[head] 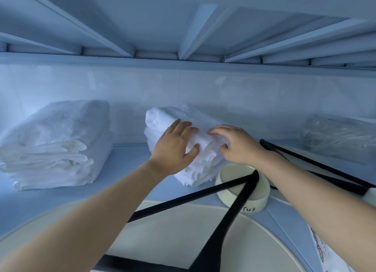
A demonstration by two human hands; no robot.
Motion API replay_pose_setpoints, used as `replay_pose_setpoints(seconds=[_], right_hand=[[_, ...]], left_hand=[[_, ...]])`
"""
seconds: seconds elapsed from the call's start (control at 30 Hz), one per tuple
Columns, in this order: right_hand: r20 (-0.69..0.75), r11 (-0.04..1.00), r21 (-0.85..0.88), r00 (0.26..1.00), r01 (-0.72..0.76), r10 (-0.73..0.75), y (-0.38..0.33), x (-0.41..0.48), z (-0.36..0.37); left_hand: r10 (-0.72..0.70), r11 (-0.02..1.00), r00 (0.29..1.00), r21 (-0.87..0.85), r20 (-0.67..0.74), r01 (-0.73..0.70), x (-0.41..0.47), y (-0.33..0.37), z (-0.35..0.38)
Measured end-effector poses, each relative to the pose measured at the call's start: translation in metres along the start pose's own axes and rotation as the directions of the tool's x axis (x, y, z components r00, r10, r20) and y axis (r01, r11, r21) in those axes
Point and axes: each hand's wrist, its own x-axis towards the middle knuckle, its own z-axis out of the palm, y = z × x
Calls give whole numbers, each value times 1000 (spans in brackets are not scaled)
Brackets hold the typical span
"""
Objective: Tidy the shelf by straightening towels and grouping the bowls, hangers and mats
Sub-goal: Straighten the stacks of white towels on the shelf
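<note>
A folded white towel stack (pixel 162 121) lies skewed in the middle of the shelf. My left hand (pixel 175 147) rests flat on its front with fingers spread, thumb pressing the cloth. My right hand (pixel 236 143) pinches a fold of the same stack from the right. A second, neater pile of white towels (pixel 57 145) sits at the left. A small cream bowl (pixel 242 190) stands just in front of the middle stack, with a black hanger (pixel 232 216) lying across it and across a large cream bowl (pixel 183 237) at the front.
Another black hanger (pixel 317 165) lies at the right, behind my right forearm. A plastic-wrapped bundle (pixel 341 137) sits at the far right against the back wall. A printed packet (pixel 319 249) lies at the lower right. The slatted shelf above (pixel 193 27) hangs low overhead.
</note>
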Motion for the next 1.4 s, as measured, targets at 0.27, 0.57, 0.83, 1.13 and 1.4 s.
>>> replay_pose_setpoints(seconds=[0.27,0.57,0.83,1.13,1.4], right_hand=[[-5,992,55,994,111,-111,30,-1,10],[135,938,-261,971,227,-197,47,11,13],[116,974,-56,970,219,-212,29,26,24],[113,964,-96,965,247,-236,-2,45,40],[103,956,-160,967,246,-232,-3,49,45]], left_hand=[[-20,994,1000,103,5,20,6,39,14],[-74,943,992,331,103,36,4,33,16],[-86,908,989,418,120,28,-4,-8,-7],[-135,889,990,446,31,107,-13,-25,1],[-170,836,982,539,77,102,-16,-43,16]])
